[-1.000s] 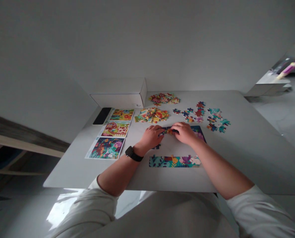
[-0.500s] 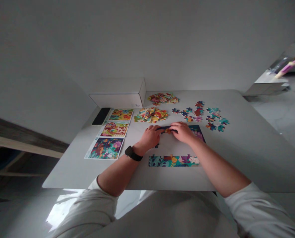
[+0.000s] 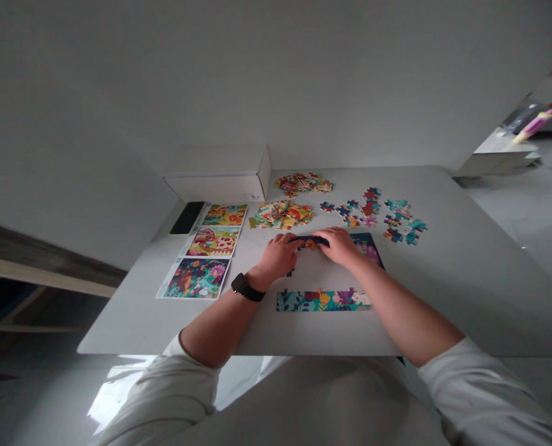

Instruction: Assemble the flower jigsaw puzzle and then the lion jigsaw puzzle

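My left hand (image 3: 278, 255) and my right hand (image 3: 339, 243) meet over a dark strip of joined puzzle pieces (image 3: 309, 241) on the white table (image 3: 443, 279). Fingers of both hands are curled and pinch that strip and a small orange piece between them. A dark assembled puzzle section (image 3: 368, 246) shows to the right, behind my right hand. Nearer to me lies a finished teal-and-purple puzzle row (image 3: 323, 300). A black watch (image 3: 248, 287) sits on my left wrist.
Loose puzzle pieces (image 3: 387, 214) are scattered at the back right. Two heaps of pieces (image 3: 282, 214) (image 3: 303, 183) lie behind my hands. Three picture cards (image 3: 208, 244) run along the left, with a black phone (image 3: 187, 217) and a white box (image 3: 220, 173) behind them.
Both hands have slid slightly away from me along with the dark strip. The whole view has shifted a little.
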`<state>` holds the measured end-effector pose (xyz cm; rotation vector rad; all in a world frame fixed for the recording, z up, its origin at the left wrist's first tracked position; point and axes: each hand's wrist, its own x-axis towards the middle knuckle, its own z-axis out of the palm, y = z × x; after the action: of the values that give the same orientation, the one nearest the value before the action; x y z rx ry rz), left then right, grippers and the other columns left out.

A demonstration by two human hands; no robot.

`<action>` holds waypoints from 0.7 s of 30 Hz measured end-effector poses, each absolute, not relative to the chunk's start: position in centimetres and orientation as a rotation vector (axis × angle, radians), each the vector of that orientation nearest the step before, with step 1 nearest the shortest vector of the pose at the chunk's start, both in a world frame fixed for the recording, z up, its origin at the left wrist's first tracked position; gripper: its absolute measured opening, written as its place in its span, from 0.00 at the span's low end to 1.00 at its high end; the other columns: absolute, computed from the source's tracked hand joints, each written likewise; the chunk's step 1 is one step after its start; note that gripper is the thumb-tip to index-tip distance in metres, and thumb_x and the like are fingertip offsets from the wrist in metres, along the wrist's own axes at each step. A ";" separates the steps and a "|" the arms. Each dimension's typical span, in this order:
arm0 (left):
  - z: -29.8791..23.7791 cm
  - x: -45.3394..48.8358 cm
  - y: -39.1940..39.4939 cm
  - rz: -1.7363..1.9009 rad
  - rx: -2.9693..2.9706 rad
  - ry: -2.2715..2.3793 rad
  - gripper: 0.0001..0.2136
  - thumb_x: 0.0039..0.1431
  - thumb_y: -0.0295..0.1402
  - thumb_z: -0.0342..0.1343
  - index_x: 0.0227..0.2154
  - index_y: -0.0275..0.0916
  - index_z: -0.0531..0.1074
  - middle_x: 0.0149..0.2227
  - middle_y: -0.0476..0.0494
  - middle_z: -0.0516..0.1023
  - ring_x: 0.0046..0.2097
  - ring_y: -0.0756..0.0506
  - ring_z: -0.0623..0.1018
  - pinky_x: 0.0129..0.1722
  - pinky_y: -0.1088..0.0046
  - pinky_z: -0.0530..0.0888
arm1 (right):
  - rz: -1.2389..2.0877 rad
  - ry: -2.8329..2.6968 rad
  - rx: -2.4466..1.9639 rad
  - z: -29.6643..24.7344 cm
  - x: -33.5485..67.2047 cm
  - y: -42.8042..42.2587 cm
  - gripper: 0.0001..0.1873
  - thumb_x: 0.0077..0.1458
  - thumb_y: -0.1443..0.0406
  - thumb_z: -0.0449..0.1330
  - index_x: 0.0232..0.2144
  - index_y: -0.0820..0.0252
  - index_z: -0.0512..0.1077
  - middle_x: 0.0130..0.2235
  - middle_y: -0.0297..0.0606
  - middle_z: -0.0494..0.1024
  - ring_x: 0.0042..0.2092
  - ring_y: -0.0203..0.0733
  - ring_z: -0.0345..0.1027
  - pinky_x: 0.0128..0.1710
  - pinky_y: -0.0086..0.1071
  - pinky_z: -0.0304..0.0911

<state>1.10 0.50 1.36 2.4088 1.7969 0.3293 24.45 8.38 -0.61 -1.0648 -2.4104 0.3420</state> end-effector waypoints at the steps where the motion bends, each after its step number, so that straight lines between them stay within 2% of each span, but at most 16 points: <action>1: 1.3 1.1 0.5 0.331 2.408 1.799 0.27 0.66 0.25 0.54 0.64 0.52 0.78 0.63 0.40 0.76 0.61 0.35 0.74 0.63 0.53 0.75 | 0.342 -2.408 -1.069 -0.5 24.4 8.3 0.22 0.59 0.73 0.69 0.54 0.51 0.84 0.52 0.41 0.88 0.55 0.52 0.81 0.61 0.49 0.71; 9: 1.1 1.1 0.6 0.372 2.436 1.741 0.25 0.67 0.27 0.54 0.64 0.51 0.79 0.64 0.40 0.76 0.61 0.35 0.74 0.65 0.52 0.74 | 0.305 -2.428 -1.111 -0.3 24.7 8.2 0.19 0.60 0.71 0.68 0.53 0.53 0.84 0.54 0.43 0.87 0.55 0.54 0.80 0.62 0.50 0.70; 13: 1.0 1.2 0.6 0.383 2.428 1.722 0.22 0.70 0.32 0.54 0.64 0.48 0.78 0.64 0.37 0.75 0.62 0.33 0.73 0.65 0.51 0.73 | 0.298 -2.435 -1.131 -0.3 24.8 8.3 0.18 0.60 0.70 0.68 0.53 0.54 0.84 0.52 0.42 0.87 0.54 0.53 0.80 0.61 0.49 0.70; 17: 1.1 1.2 0.5 0.402 2.414 1.730 0.20 0.73 0.37 0.56 0.63 0.50 0.79 0.63 0.39 0.75 0.63 0.34 0.73 0.66 0.51 0.72 | 0.266 -2.465 -1.136 0.3 24.7 8.0 0.18 0.60 0.70 0.69 0.53 0.53 0.84 0.52 0.43 0.88 0.54 0.54 0.80 0.60 0.50 0.70; 21: 1.3 1.4 0.4 0.396 2.412 1.723 0.19 0.73 0.39 0.57 0.63 0.49 0.78 0.64 0.37 0.74 0.63 0.33 0.72 0.66 0.51 0.72 | 0.207 -2.539 -1.117 1.0 24.5 7.7 0.19 0.61 0.70 0.69 0.53 0.53 0.84 0.52 0.44 0.88 0.55 0.56 0.79 0.60 0.51 0.70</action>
<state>1.40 0.42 1.29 2.4121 1.7230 0.3957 24.52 7.69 0.99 -1.1167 -2.5393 0.2072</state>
